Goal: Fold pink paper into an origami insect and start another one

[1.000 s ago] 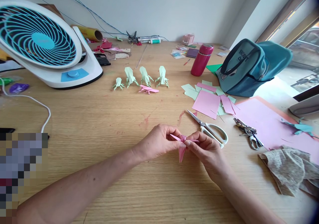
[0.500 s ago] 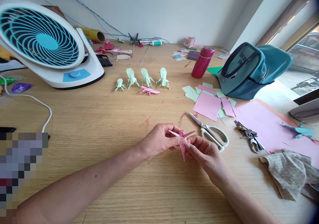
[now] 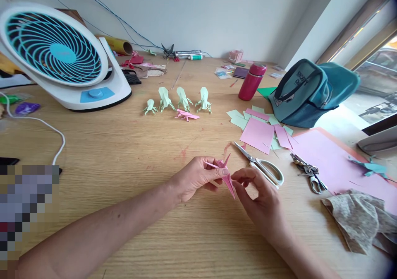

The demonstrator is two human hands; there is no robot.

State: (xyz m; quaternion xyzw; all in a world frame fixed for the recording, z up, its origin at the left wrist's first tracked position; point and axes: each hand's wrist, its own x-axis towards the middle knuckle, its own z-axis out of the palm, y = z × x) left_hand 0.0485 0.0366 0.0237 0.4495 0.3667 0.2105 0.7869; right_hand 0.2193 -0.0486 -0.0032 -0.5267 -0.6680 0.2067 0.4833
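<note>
Between the thumb and fingers of my left hand [image 3: 198,177] is a folded pink paper origami figure [image 3: 228,184], with narrow points sticking out above and below the thumb. My right hand [image 3: 260,194] is closed in a pinch at the right edge of its lower point; the fingertips partly overlap there. Just beyond the right hand lie white-handled scissors [image 3: 268,169], blades pointing to the far left. Farther back, several pale green origami insects [image 3: 182,99] stand in a row, with a finished-looking pink origami insect [image 3: 187,115] in front of them.
Pink and green paper pieces [image 3: 257,134] lie beyond the scissors. To the right are keys [image 3: 310,173], a crumpled cloth [image 3: 356,221], a large pink sheet [image 3: 322,155] and a teal bag [image 3: 310,92]. A magenta bottle [image 3: 252,82] and a white fan [image 3: 93,92] stand farther back.
The pink origami figure has turned in my left hand, its lower point now slanting to the right. My right hand has shifted slightly right, from the figure's middle to that point's edge.
</note>
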